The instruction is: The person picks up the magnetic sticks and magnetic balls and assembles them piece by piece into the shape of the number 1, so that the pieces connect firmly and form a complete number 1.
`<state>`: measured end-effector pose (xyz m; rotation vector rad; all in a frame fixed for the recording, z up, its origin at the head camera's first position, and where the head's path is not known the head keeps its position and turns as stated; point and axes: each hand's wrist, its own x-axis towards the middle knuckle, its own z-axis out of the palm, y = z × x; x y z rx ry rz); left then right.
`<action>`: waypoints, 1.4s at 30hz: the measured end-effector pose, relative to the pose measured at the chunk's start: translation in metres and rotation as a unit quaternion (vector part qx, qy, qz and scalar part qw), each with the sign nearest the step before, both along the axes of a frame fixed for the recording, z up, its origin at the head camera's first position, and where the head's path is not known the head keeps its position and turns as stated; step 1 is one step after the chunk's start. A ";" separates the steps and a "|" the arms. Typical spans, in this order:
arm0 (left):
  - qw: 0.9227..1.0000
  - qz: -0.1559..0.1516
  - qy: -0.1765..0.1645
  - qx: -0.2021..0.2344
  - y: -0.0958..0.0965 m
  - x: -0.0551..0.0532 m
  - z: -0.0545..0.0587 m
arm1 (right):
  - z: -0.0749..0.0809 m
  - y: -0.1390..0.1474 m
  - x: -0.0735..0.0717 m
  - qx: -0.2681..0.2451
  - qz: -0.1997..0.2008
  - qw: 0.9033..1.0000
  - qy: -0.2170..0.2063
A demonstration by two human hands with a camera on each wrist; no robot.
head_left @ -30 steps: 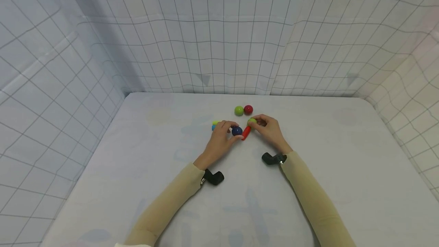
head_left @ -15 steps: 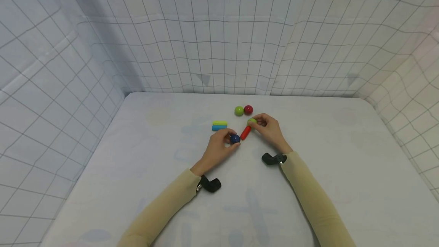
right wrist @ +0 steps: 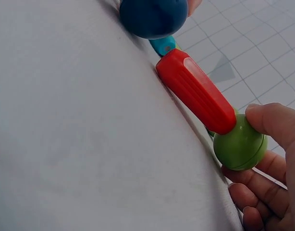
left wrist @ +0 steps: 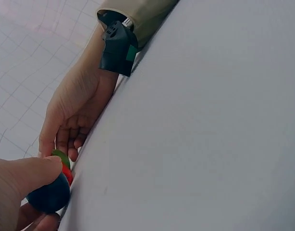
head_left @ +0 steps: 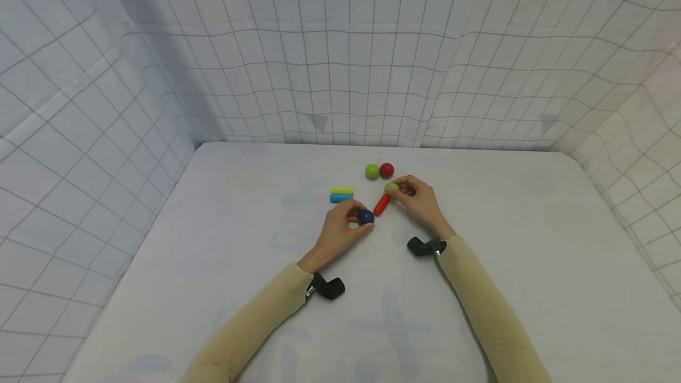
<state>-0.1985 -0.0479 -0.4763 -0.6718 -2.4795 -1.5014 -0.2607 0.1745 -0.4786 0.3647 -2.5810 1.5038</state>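
My left hand (head_left: 339, 230) pinches a dark blue ball (head_left: 366, 217) between thumb and fingers, low over the white table. To its right, my right hand (head_left: 420, 203) holds a green ball (right wrist: 239, 144) by thumb and fingertips. A red grooved stick (right wrist: 198, 91) meets that green ball at one end. Its other end points toward the blue ball, with a small gap between them. In the left wrist view, the blue ball (left wrist: 49, 195) partly covers the red stick.
Behind my left hand lie a yellow-green stick (head_left: 342, 190) and a blue stick (head_left: 341, 198), side by side. Farther back, a second green ball (head_left: 372, 171) sits beside a dark red ball (head_left: 386, 170). A grid-lined white curtain (head_left: 340, 75) hangs beyond the table.
My left hand has drawn the blue ball back toward me and slightly left, away from beside the red stick, uncovering the yellow-green and blue sticks. My right hand stays put.
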 end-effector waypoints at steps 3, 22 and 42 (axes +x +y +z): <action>1.000 -0.001 -0.003 0.005 0.002 0.000 -0.002 | -0.001 0.001 0.000 -0.002 0.001 1.000 0.007; 0.999 0.003 -0.026 0.024 0.002 -0.002 -0.001 | 0.001 -0.002 0.000 0.011 -0.002 1.000 0.006; 1.000 0.003 -0.007 0.010 0.008 0.003 -0.002 | 0.001 0.001 0.000 0.001 0.006 1.000 -0.005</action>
